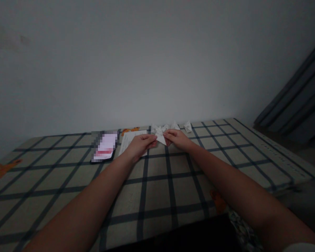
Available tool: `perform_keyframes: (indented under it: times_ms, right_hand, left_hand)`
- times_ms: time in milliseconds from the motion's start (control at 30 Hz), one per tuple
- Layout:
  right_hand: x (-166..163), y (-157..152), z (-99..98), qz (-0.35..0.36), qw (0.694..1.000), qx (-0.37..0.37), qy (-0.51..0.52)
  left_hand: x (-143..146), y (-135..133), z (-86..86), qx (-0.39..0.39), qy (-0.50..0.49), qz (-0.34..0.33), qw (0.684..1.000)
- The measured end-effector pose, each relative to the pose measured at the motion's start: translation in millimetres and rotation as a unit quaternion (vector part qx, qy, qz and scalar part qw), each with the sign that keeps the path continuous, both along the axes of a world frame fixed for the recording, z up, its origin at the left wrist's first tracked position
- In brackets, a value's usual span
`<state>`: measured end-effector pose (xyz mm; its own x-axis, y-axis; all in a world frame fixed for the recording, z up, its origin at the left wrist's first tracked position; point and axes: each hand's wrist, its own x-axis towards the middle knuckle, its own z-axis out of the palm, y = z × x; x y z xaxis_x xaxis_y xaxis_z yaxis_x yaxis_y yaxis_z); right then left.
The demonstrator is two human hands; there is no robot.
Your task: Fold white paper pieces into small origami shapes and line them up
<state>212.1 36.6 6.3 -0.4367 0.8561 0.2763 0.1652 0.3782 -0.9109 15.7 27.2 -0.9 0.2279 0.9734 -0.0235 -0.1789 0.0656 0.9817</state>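
Observation:
Both my arms reach forward over a checked bed cover (157, 182). My left hand (141, 143) and my right hand (177, 138) meet on a small white folded paper piece (160, 136), each pinching one side of it with closed fingers. The piece is held just above the cover near the wall. Under my left hand lies a white sheet of paper (130, 140).
Several small folded white paper shapes (187, 126) lie in a row by the wall behind my hands. A dark-edged blurred flat object (105, 146) lies left of the sheet. A dark curtain (299, 101) hangs at the right. Orange prints mark the cover.

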Motion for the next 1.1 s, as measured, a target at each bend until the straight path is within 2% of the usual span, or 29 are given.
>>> perform_keyframes:
  times_ms: [167, 333, 467, 667, 867, 1100]
  right_hand:
    - [-0.8, 0.4, 0.9, -0.012, 1.000, 0.000, 0.008]
    - [0.1, 1.6, 1.5, -0.022, 1.000, -0.003, 0.019]
    - [-0.7, -0.2, 2.0, -0.065, 0.998, 0.012, 0.004]
    - [-1.5, -2.9, 4.4, -0.019, 1.000, -0.008, 0.015]
    - [0.1, -2.9, 4.2, -0.051, 0.999, 0.009, -0.005]
    - [-0.7, -5.0, 6.3, -0.051, 0.998, 0.019, -0.035]
  left_hand:
    - [0.8, -0.4, -0.3, 0.010, 0.026, 0.010, 1.000]
    - [3.4, -4.4, 1.6, 0.030, 0.029, -0.012, 0.999]
    - [5.0, -8.1, 1.6, 0.058, 0.059, -0.037, 0.996]
    - [1.8, -6.6, 0.9, 0.066, 0.093, -0.031, 0.993]
    - [4.1, -7.3, -0.8, 0.068, 0.097, -0.044, 0.992]
    - [4.9, -9.6, 1.8, 0.071, 0.128, -0.028, 0.989]
